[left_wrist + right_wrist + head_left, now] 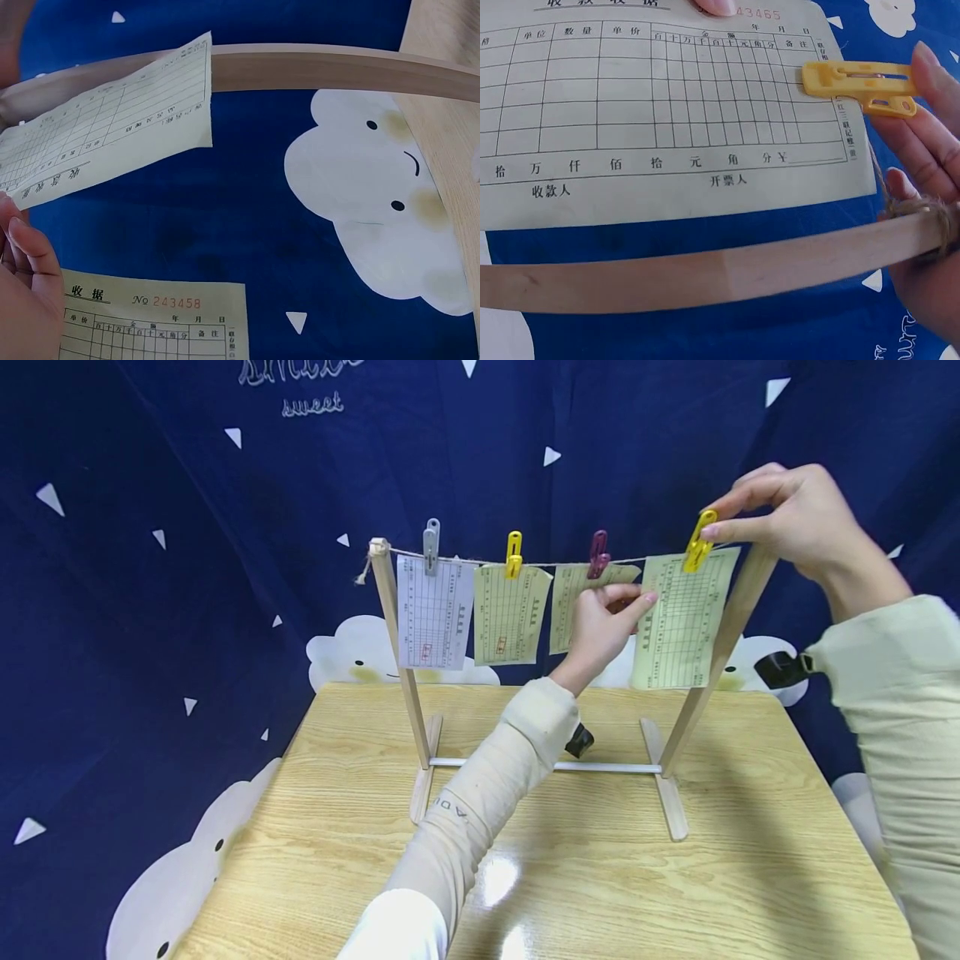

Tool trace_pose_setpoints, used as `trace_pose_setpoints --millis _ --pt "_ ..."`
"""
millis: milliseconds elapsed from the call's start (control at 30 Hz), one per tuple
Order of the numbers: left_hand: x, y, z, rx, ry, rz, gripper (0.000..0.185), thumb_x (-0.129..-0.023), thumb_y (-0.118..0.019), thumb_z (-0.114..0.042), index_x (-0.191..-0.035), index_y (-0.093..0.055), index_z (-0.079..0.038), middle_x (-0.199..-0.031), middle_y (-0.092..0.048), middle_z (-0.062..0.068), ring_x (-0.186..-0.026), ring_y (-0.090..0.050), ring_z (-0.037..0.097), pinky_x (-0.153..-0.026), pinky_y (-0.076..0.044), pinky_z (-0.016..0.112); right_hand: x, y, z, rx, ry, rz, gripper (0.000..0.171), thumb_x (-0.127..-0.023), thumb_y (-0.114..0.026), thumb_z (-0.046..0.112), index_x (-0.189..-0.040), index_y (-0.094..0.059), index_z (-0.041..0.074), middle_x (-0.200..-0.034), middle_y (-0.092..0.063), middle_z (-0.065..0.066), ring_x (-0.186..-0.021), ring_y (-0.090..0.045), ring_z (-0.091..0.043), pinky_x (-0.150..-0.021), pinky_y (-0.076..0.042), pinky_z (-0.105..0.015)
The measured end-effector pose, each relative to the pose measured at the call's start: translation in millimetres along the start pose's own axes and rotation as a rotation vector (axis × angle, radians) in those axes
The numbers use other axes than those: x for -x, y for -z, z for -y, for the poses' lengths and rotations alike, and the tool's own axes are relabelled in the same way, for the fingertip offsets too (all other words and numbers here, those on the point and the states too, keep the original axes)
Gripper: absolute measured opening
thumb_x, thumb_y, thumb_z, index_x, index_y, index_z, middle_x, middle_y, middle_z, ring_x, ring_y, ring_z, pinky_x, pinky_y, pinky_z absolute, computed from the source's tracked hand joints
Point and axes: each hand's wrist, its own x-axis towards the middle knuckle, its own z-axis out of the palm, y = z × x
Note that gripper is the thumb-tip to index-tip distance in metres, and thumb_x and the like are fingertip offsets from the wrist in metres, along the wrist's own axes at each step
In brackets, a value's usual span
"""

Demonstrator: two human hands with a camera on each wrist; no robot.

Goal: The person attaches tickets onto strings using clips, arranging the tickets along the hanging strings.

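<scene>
The right hand (795,518) pinches a yellow clip (697,541) between thumb and fingertips at the right end of the string (570,563), just beside the right post (720,643) of a small wooden rack. The clip sits on the top edge of a pale yellow receipt (678,622), which hangs from the string close against that post. In the right wrist view the same clip (861,88) bites the edge of the printed form (667,120), with the twine knotted round the post (705,271) next to the fingers (937,127).

The left hand (603,627) reaches up from below, and its thumb and fingers hold the left edge of this receipt, steadying it. In the left wrist view only part of that hand (26,277) shows, with a receipt (105,135) above it and another numbered slip (157,322) below.

Further left along the string hang three more papers: one under a dark red clip (597,553), partly behind the left hand, one under a second yellow peg (513,554), and a white one under a grey clip (431,545) by the left post (401,652). The rack stands near the far edge of the wooden table (600,877), its feet joined by a white crossbar (607,767). A dark blue cloth (150,527) with clouds and triangles hangs behind.
</scene>
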Motion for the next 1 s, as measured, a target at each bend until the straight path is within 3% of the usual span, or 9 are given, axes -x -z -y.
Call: trace_pose_setpoints --millis 333,567,1000 --pt "1.3 -1.3 -1.1 0.031 -0.019 -0.001 0.017 -0.084 -0.065 -0.007 -0.092 -0.067 0.007 -0.083 -0.067 0.015 -0.056 -0.051 0.001 -0.051 -0.049 0.020 5.1 0.6 -7.6 -0.056 0.100 0.039 0.020 -0.076 -0.072 0.008 -0.091 -0.070 0.021 -0.086 -0.055 0.011 -0.077 -0.038 -0.011 -0.063 -0.028 -0.020" --pt "2.1 -1.6 0.2 0.040 -0.030 -0.014 0.016 -0.083 -0.065 -0.008 -0.091 -0.067 0.006 -0.079 -0.066 0.014 -0.056 -0.051 0.000 -0.052 -0.050 0.021 9.1 0.3 -6.6 -0.148 0.153 0.030 0.030 -0.075 -0.072 0.003 -0.103 -0.070 0.014 -0.087 -0.062 0.011 -0.069 -0.043 -0.012 -0.058 -0.034 -0.015" --pt "7.0 1.6 1.5 0.056 -0.085 -0.016 0.015 -0.083 -0.065 -0.005 -0.091 -0.066 0.008 -0.082 -0.065 0.017 -0.051 -0.047 0.003 -0.049 -0.046 0.019 21.0 5.2 -9.9 -0.225 0.160 -0.128 0.035 -0.077 -0.069 -0.001 -0.109 -0.067 0.011 -0.103 -0.058 0.005 -0.071 -0.044 -0.010 -0.058 -0.036 -0.011"
